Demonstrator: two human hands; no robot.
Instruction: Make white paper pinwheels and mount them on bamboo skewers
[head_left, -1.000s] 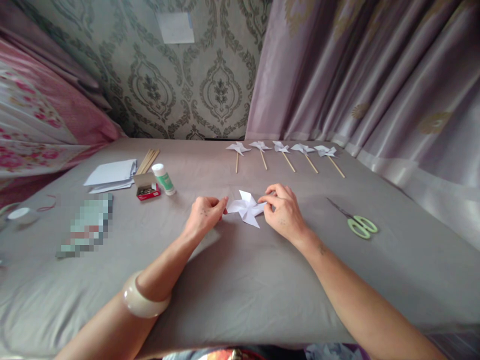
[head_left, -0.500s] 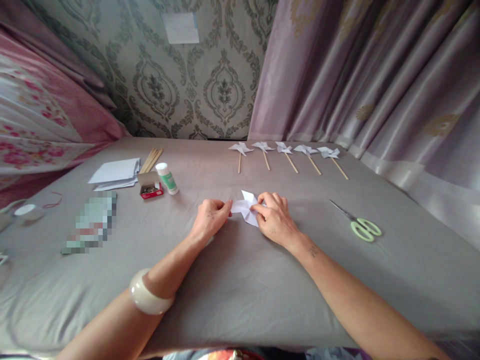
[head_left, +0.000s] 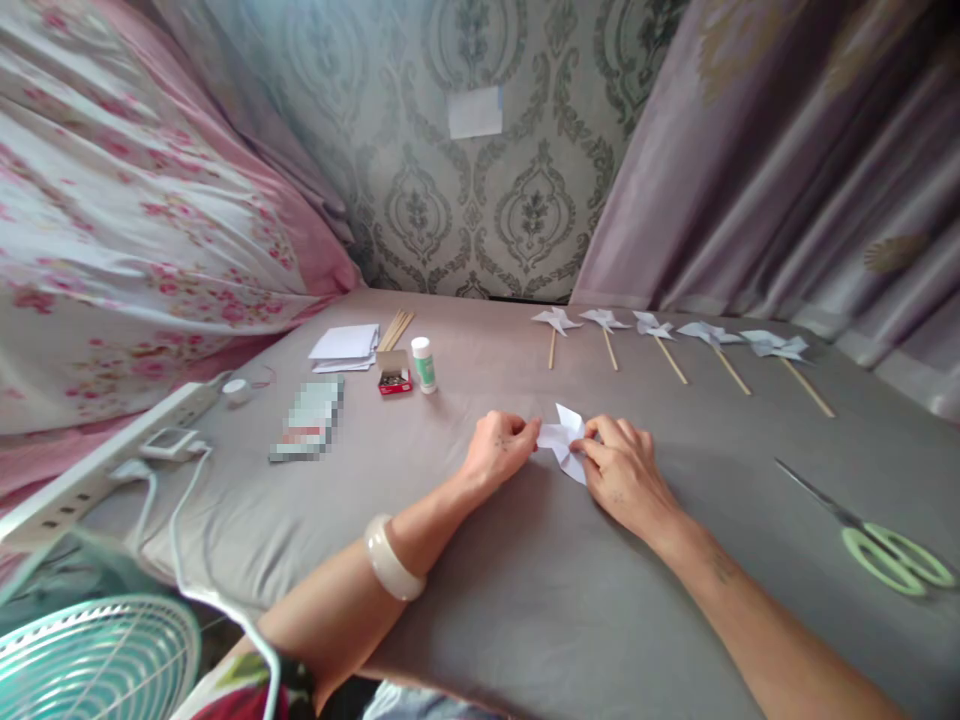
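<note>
A white folded paper pinwheel head lies on the grey sheet in the middle. My left hand pinches its left tip, fingers curled closed. My right hand rests on its right side, fingers closed on the paper and covering part of it. A cream bangle sits on my left wrist.
Several finished pinwheels on sticks lie in a row at the back. Green scissors lie at the right. A glue stick, red pin box, wooden sticks and paper sheets sit back left. A power strip and fan are at the left.
The view has swung left, bringing the power strip and fan into sight. My right hand has moved in over the pinwheel's right side; my left hand keeps its pinch.
</note>
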